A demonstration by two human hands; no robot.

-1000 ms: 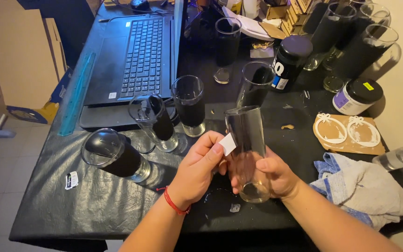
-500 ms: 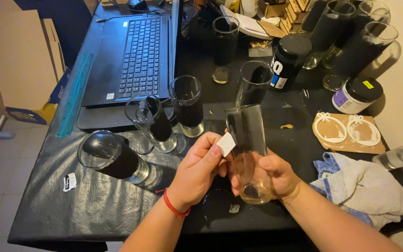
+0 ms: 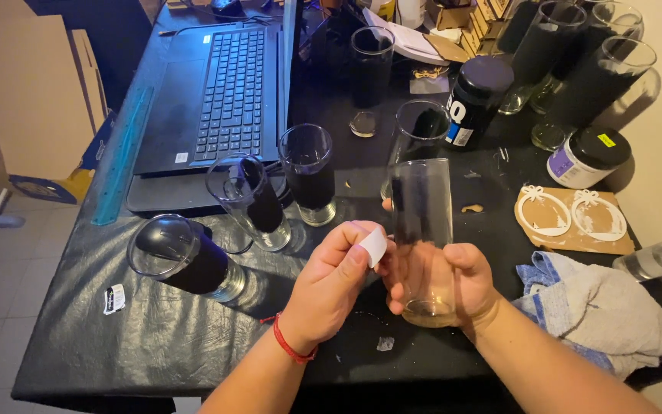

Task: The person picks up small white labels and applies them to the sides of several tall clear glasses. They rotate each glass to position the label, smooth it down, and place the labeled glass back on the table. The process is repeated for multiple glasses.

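The right hand (image 3: 453, 287) is wrapped around the lower part of a tall clear drinking glass (image 3: 421, 230), holding it upright just above the black-covered table (image 3: 155, 337). The left hand (image 3: 331, 287), a red string bracelet (image 3: 289, 345) on its wrist, pinches a small white sticker (image 3: 374, 247) between thumb and forefinger, right against the side of the glass.

Just right of the right hand lies a crumpled grey and blue cloth (image 3: 599, 310). Left of the left hand a glass with a black insert (image 3: 181, 257) lies on its side; just beyond the left hand stand two more such glasses (image 3: 254, 195), (image 3: 309, 172), one tilted, one upright. Beyond the held glass stands another tumbler (image 3: 417, 134). Further right sit a wooden board with white cut-out ornaments (image 3: 572, 218) and a white jar with a black lid (image 3: 588, 157). Farthest off are a black canister (image 3: 475, 100), an open laptop (image 3: 216, 100) and a cluster of tall dark-lined glasses (image 3: 576, 54).
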